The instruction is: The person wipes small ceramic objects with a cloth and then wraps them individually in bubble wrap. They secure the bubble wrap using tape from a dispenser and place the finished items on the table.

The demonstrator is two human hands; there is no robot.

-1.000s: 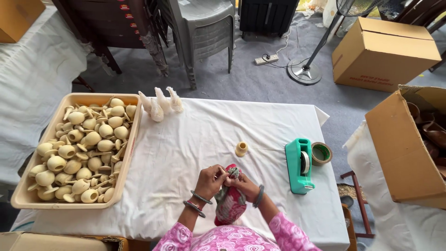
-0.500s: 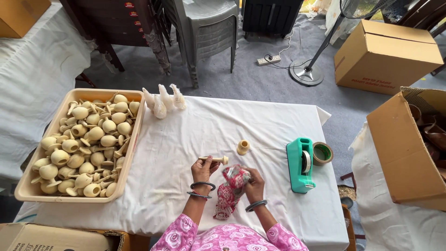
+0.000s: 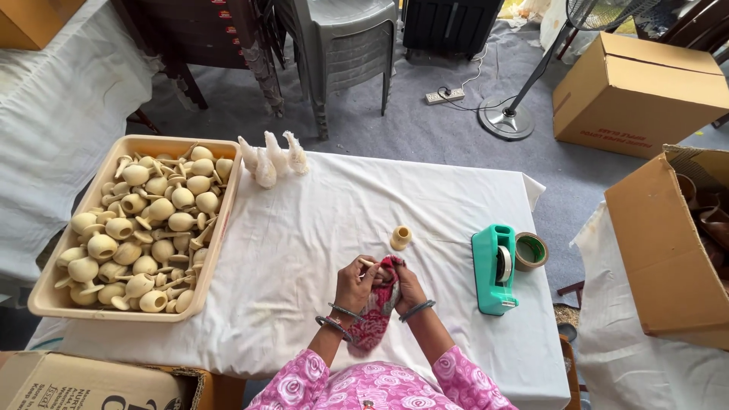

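My left hand [image 3: 354, 284] and my right hand [image 3: 408, 286] meet over the near edge of the white-clothed table [image 3: 319, 220]. Between them is a red patterned cloth [image 3: 373, 315] that hangs down toward my lap. My left fingers pinch a small pale wooden stick-shaped piece [image 3: 367, 263] against the cloth, and my right hand grips the cloth's top. A small pale wooden pot [image 3: 400, 238] stands on the table just beyond my hands.
A beige tray [image 3: 45, 302] at the left holds several pale wooden pots and stems. Three white wrapped bundles [image 3: 272, 159] lie beside it. A teal tape dispenser [image 3: 494, 269] and a tape roll [image 3: 531, 250] sit at the right. Cardboard boxes [image 3: 664, 250] stand further right.
My left hand, which was held apart with the wooden piece raised half a second ago, has come back to the cloth. Both hands are now together on it.
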